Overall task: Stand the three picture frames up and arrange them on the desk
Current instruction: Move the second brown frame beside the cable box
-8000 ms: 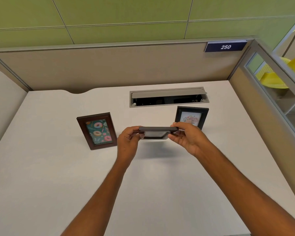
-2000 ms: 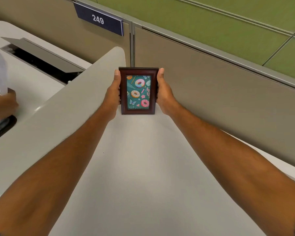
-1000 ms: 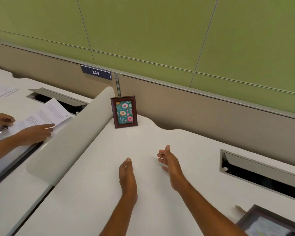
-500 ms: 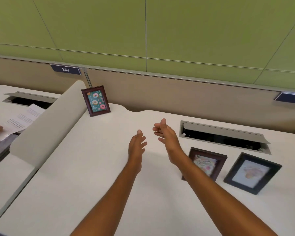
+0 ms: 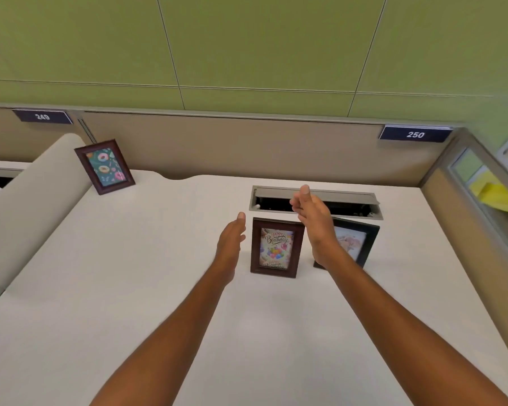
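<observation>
While both hands hovered above the white counter (image 5: 129, 288), neither held anything: the left hand (image 5: 230, 235) was open with fingers extended, just left of the birthday frame (image 5: 276, 247), and the right hand (image 5: 313, 218) was open, its grip spread, above and between that frame and the black frame (image 5: 357, 238). Both frames stood upright near the middle of the counter, just in front of the grey cable tray (image 5: 346, 197), whose lid stood ajar. The right forearm covered the black frame's left part. The doughnut frame (image 5: 104, 167) stood tilted at the far left corner, well apart from the other two, beside the beige divider (image 5: 27, 206). Number plates 249 (image 5: 42, 116) and 250 (image 5: 415, 134) were mounted on the rear partition (image 5: 232, 148).
</observation>
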The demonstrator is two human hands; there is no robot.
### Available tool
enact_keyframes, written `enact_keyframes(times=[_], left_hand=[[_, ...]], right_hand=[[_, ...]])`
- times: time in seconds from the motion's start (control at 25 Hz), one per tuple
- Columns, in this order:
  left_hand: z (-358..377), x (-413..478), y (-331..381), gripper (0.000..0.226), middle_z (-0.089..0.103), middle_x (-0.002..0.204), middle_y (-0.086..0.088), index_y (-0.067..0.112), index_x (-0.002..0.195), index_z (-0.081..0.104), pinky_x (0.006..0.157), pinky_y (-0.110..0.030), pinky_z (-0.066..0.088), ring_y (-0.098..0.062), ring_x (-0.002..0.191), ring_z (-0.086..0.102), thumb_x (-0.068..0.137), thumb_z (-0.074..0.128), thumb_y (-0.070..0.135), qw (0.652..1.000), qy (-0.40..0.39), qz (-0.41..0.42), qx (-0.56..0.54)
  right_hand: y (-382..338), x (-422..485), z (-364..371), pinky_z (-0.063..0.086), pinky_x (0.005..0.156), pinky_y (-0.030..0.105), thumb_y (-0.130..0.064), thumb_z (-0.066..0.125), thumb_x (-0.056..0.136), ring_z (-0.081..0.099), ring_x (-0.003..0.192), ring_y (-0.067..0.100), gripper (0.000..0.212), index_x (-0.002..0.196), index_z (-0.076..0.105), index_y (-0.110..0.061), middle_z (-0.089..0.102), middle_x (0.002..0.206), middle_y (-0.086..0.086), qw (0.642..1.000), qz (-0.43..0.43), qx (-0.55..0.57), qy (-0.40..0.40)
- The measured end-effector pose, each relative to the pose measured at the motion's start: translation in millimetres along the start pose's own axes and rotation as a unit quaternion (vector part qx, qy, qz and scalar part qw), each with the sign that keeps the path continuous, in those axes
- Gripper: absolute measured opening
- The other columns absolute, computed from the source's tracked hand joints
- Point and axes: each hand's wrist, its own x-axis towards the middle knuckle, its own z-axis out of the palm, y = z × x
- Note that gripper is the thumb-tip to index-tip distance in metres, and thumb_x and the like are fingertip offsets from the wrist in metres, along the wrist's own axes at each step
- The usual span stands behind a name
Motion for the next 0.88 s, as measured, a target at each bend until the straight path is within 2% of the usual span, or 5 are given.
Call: enact_keyframes(times=[0.28,0.4,0.52,0.64,0.88], left_hand=[[16.5,13.3,-24.0,0.051,0.064,0.146,0.003,0.036,0.133,0.058,0.113,-0.045,0.037,-0.022,0.138,0.058,0.107,0.035,0.073,0.997,-0.032,-0.025,0.066],[17.7,23.0,-29.8,0.042,0.079,0.091,0.034,0.047,0.107,0.065,0.088,-0.025,0.043,0.012,0.088,0.075,0.108,0.032,0.072,0.996,-0.043,-0.021,0.074],[19.8,33.3,-32.0,0.042,0.073,0.081,0.046,0.049,0.106,0.066,0.076,-0.019,0.039,0.026,0.076,0.068,0.108,0.031,0.071,0.996,-0.062,-0.021,0.064],[16.8,49.5,-38.4,0.048,0.076,0.083,0.042,0.048,0.106,0.071,0.075,-0.020,0.041,0.024,0.076,0.070,0.106,0.032,0.075,0.994,-0.072,-0.040,0.065],[13.6,66.8,-45.1,0.053,0.083,0.097,0.028,0.051,0.098,0.081,0.097,-0.034,0.053,-0.005,0.099,0.078,0.103,0.036,0.079,0.993,-0.089,-0.055,0.052]], right_hand=[[52.2,-5.6,-15.7,0.050,0.060,0.002,-0.077,0.048,0.097,0.069,0.093,-0.015,0.046,0.123,0.058,-0.041,0.066,0.111,-0.024,0.998,0.033,-0.035,0.035],[73.2,-2.4,-12.3,0.051,0.067,0.006,-0.080,0.040,0.095,0.067,0.100,-0.002,0.047,0.115,0.058,-0.042,0.068,0.112,-0.023,0.996,0.073,-0.041,0.035],[93.2,7.0,-10.6,0.052,0.104,0.031,-0.080,0.033,0.097,0.063,0.122,0.015,0.059,0.129,0.059,-0.037,0.069,0.130,-0.007,0.992,0.115,-0.043,0.017],[106.2,15.8,-10.4,0.046,0.121,0.050,-0.074,0.034,0.104,0.062,0.133,0.024,0.062,0.139,0.061,-0.031,0.069,0.139,0.000,0.989,0.149,-0.022,-0.004],[114.9,21.9,-10.8,0.056,0.105,0.042,-0.081,0.041,0.093,0.073,0.113,0.012,0.054,0.113,0.072,-0.041,0.080,0.115,-0.014,0.986,0.164,0.009,-0.011]])
